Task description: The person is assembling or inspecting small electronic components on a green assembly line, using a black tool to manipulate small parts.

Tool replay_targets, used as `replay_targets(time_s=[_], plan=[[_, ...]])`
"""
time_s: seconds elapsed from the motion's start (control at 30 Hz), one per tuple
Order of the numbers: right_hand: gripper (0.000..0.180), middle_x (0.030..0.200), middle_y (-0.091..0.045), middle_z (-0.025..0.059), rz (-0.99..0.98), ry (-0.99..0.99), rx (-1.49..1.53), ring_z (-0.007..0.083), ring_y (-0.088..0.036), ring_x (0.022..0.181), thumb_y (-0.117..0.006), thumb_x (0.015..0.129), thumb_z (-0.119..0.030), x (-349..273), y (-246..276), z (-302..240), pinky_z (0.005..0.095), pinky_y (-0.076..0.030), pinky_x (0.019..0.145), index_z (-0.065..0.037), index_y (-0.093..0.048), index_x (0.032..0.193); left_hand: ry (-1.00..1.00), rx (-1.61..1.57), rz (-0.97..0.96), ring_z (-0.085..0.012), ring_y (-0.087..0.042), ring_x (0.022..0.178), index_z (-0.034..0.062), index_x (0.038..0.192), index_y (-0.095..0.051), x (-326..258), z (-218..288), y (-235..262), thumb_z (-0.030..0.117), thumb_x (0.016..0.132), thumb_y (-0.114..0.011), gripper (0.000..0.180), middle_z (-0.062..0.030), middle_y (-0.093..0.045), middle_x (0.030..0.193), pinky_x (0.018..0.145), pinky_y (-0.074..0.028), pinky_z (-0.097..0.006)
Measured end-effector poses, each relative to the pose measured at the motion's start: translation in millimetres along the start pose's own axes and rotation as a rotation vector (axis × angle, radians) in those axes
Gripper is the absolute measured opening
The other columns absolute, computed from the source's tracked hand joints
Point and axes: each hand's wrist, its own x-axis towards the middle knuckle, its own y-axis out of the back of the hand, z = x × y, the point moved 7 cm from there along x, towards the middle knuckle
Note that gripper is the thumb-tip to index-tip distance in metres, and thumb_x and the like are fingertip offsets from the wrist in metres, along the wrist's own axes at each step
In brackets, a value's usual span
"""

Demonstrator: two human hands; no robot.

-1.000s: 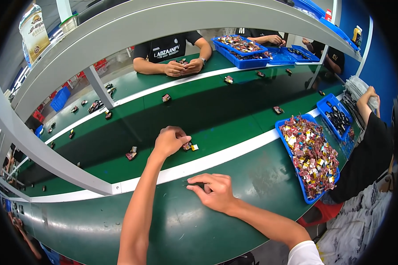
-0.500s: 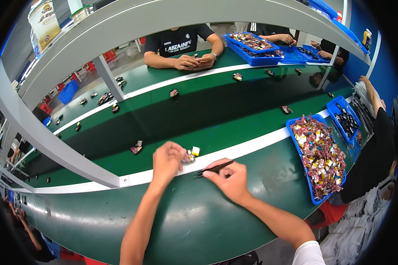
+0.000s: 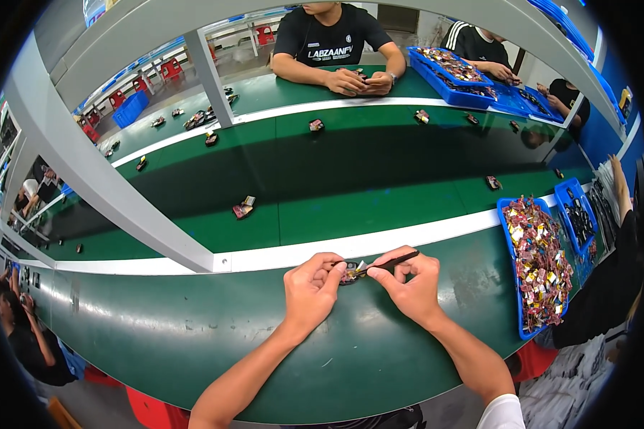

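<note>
My left hand (image 3: 312,287) pinches a small dark, multicoloured part (image 3: 350,272) just above the green bench top (image 3: 193,336). My right hand (image 3: 408,284) grips a thin black stick-like tool (image 3: 392,263) whose tip meets that part. Both hands touch at the part, close to the white stripe (image 3: 408,239) that edges the conveyor belt (image 3: 350,186).
A blue tray (image 3: 511,286) full of small colourful parts lies to my right, with a second blue tray (image 3: 567,191) of dark parts behind it. Loose parts, such as one (image 3: 242,208), ride the belt. A grey frame post (image 3: 114,193) crosses at left. Other people work across and beside me.
My left hand came back from the belt with the small part. My right hand lifted the black tool off the bench and brought it to the part.
</note>
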Motion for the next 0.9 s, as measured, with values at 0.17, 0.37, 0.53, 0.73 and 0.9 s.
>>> replay_targets(time_s=[0.17, 0.37, 0.53, 0.73, 0.9], plan=[[0.013, 0.066, -0.065, -0.0013, -0.046, -0.022, 0.000, -0.0008, -0.040, 0.046, -0.082, 0.077, 0.001, 1, -4, -3, 0.0202, -0.028, 0.044, 0.001, -0.072, 0.086, -0.037, 0.021, 0.005, -0.0053, -0.056, 0.053, -0.0074, 0.102, -0.068, 0, 3, 4, 0.001, 0.093, -0.068, 0.012, -0.0049, -0.067, 0.073, 0.046, -0.043, -0.021], [0.014, 0.068, -0.065, -0.0013, -0.070, -0.025, -0.026, -0.0014, -0.041, 0.048, -0.082, 0.077, 0.002, 1, -5, -2, 0.0192, -0.029, 0.045, 0.001, -0.072, 0.086, -0.038, 0.049, -0.013, -0.0055, -0.056, 0.053, -0.0075, 0.102, -0.068, 0, 1, 1, 0.001, 0.093, -0.068, 0.012, -0.0054, -0.068, 0.072, 0.046, -0.043, -0.021], [0.014, 0.067, -0.063, -0.0026, -0.091, -0.058, -0.014, -0.0015, -0.040, 0.049, -0.082, 0.078, 0.002, 0, -7, 1, 0.0190, -0.028, 0.045, 0.001, -0.071, 0.087, -0.052, 0.066, -0.013, -0.0056, -0.057, 0.053, -0.0073, 0.103, -0.068, -1, 3, 1, 0.001, 0.093, -0.068, 0.013, -0.0057, -0.068, 0.072, 0.047, -0.044, -0.021], [0.011, 0.067, -0.065, -0.0046, -0.075, -0.178, 0.124, -0.0030, -0.034, 0.050, -0.081, 0.080, 0.002, 0, -9, 8, 0.0188, -0.024, 0.045, 0.001, -0.072, 0.087, -0.061, 0.067, -0.039, -0.0063, -0.058, 0.053, -0.0070, 0.104, -0.068, -3, 8, 2, 0.001, 0.093, -0.068, 0.014, -0.0063, -0.069, 0.072, 0.046, -0.044, -0.021], [0.012, 0.070, -0.066, -0.0035, -0.081, -0.201, 0.138, -0.0034, -0.035, 0.051, -0.081, 0.080, 0.002, 0, -7, 12, 0.0185, -0.025, 0.045, 0.001, -0.072, 0.088, -0.029, 0.045, -0.053, -0.0075, -0.060, 0.052, -0.0066, 0.105, -0.068, -3, 9, 0, 0.003, 0.093, -0.069, 0.015, -0.0066, -0.069, 0.072, 0.045, -0.045, -0.021]])
